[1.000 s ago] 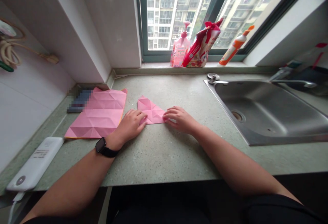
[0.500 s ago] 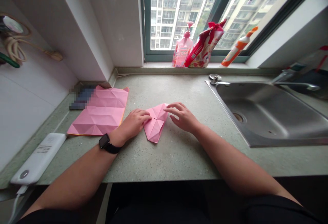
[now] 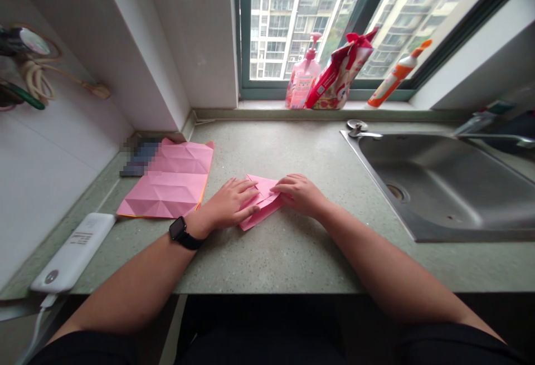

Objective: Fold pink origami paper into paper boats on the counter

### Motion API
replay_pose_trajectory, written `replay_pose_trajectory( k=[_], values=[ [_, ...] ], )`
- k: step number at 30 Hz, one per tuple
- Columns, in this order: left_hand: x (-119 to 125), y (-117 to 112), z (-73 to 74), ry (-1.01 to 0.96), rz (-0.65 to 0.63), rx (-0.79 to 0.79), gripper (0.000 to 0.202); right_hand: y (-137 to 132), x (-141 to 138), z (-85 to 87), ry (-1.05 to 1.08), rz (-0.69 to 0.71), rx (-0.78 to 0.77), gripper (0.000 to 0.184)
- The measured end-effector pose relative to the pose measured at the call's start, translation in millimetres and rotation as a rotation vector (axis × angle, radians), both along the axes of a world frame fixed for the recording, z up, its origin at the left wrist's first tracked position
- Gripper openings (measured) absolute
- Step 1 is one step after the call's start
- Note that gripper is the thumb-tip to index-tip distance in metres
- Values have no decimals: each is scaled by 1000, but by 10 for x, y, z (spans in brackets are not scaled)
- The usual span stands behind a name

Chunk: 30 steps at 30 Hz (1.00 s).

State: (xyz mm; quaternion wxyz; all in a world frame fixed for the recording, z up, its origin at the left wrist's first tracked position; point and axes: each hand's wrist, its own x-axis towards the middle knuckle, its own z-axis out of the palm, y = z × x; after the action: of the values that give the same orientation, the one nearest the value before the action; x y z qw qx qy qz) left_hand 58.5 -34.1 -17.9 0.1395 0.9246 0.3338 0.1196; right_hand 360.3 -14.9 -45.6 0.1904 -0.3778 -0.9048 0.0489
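Observation:
A folded piece of pink paper (image 3: 266, 189) lies on the counter between my hands, with crease lines and a loose lower flap. My left hand (image 3: 228, 203), with a black watch on its wrist, rests on the paper's left part; its fingers lie outstretched and the thumb is apart. At the right edge, the bent fingers of my right hand (image 3: 301, 193) close on the paper, and the thumb is mostly hidden. To the left lies a larger creased pink sheet (image 3: 171, 186) with an orange edge showing beneath it.
A white power bank (image 3: 75, 253) with a cable lies at the left counter edge. A steel sink (image 3: 418, 234) is set in on the right. On the sill stand a pink pump bottle (image 3: 301, 83), a red bag (image 3: 334, 75) and an orange-white bottle (image 3: 393, 82).
The pink paper has turned and its shape differs, with a flap now along its lower side. My left hand has spread over it, and my right fingers have closed on its right edge.

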Motion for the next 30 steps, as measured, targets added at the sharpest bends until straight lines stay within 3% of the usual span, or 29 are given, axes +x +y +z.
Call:
replay_pose_trajectory(
  k=[6, 12, 19, 30],
  values=[
    [8, -93, 96, -89, 69, 71, 41, -40, -17, 32, -41, -145, 8, 39],
    [-18, -66, 32, -106, 138, 109, 25, -49, -4, 27, -42, -172, -9, 43],
    [-54, -20, 5, -98, 273, 118, 32, -23, 36, 39, -52, -198, -20, 36],
    [-74, 34, -47, -99, 293, 137, 35, 33, 52, 18, -21, -275, -46, 39]
  ],
)
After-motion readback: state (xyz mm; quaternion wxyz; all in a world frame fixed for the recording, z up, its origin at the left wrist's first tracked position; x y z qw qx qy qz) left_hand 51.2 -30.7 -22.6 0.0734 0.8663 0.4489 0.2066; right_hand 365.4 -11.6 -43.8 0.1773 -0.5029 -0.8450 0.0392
